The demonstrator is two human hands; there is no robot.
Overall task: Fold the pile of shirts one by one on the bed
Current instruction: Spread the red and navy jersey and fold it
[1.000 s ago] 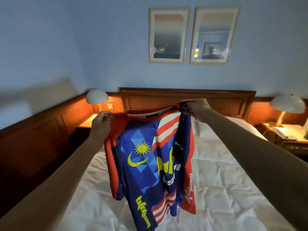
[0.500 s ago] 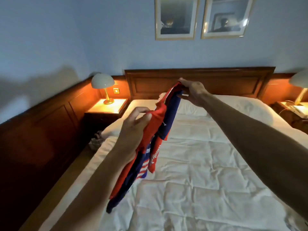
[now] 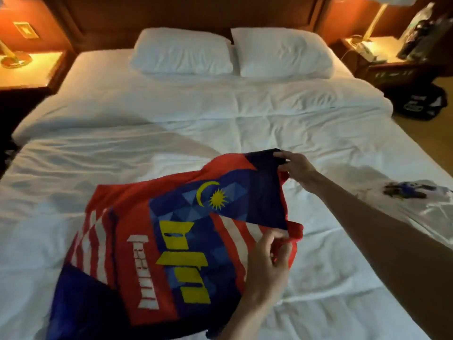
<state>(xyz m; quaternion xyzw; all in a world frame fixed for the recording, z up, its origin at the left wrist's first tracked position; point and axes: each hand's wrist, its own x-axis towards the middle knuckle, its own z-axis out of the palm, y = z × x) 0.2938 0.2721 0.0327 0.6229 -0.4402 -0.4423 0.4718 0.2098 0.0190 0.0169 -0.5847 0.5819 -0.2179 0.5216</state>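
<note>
At the far left of the bed (image 3: 122,114), a lit nightstand (image 3: 27,69) stands against its upper corner, carrying the brass foot of a lamp (image 3: 14,60). The bed's left edge runs down the frame from there, with a broad stretch of bare white cover between that edge and the shirt (image 3: 157,241).

The shirt, red and blue with white stripes, a yellow crescent and star and yellow lettering, is spread over the near middle of the bed. Its left and lower parts lie on the cover, and its lower edge passes out of the frame at the bottom. Its right end is lifted off the cover.

The left hand (image 3: 267,268) comes up from the bottom of the frame at the shirt's near right edge, fingers curled and pinching the red fabric there. The right hand (image 3: 297,168) reaches in from the right and pinches the dark blue corner at the shirt's far right edge.

Beyond the shirt, toward the headboard (image 3: 186,13), the cover lies open up to two white pillows (image 3: 181,52) set side by side.

Right of the shirt, near the bed's right edge, lies a white shirt (image 3: 421,197) with a dark print, well apart from the hands. Past the bed's upper right corner stands a second nightstand (image 3: 367,49), with a dark bag (image 3: 421,104) on the floor beside it.
</note>
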